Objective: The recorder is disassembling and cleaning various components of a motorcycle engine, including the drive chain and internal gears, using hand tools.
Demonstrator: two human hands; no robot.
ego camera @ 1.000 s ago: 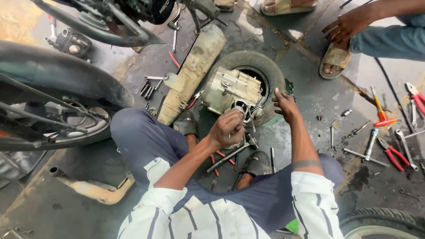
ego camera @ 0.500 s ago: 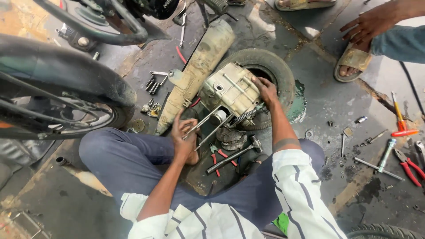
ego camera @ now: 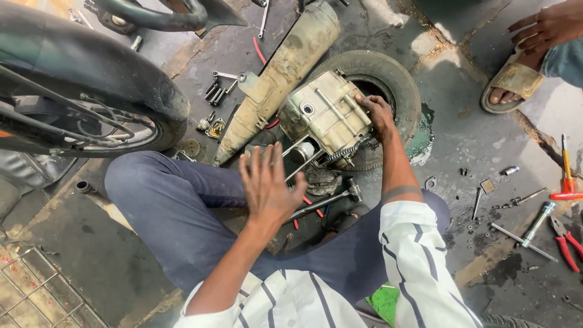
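Right hand [ego camera: 378,115] is clamped over the far edge of the engine block [ego camera: 325,115], fingers curled onto the casing, so that one's got a solid hold. Left hand [ego camera: 267,182] is wide open, fingers spread, palm down, hovering just in front of the block's long studs [ego camera: 297,159] and holding nothing. Engine block is sitting tilted on an old tyre [ego camera: 388,76] lying flat on the greasy floor, right between the person's knees. Dusty exhaust muffler [ego camera: 276,79] lies just beside it on the left, touching or nearly so. Hammer [ego camera: 328,199] is on the floor under the block, near the left hand. Motorcycle wheel [ego camera: 91,103] off to the left, pliers and screwdrivers scattered well off right. Someone else's sandalled foot [ego camera: 513,79] is at top right.
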